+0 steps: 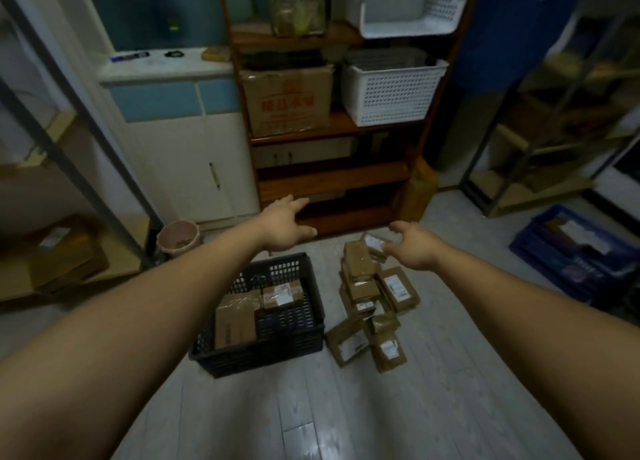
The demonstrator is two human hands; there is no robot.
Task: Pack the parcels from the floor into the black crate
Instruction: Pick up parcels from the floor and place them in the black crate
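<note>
A black crate (304, 341) stands on the floor at centre with three brown cardboard parcels (242, 317) lying inside it. To its right, several brown parcels (367, 286) with white labels lie in a loose pile on the floor. My left hand (285, 222) is stretched out above the crate's far edge, fingers relaxed, holding nothing. Above the far end of the pile hovers my right hand (415, 244), fingers loosely spread and empty, close to the farthest parcel (374, 243).
A wooden shelf unit (332, 168) with a cardboard box and white baskets stands behind the crate. A pink pot (178, 239) sits to the left, a blue crate (571, 251) to the right. Metal racks flank both sides. Grey floorboards (346, 407) stretch toward me.
</note>
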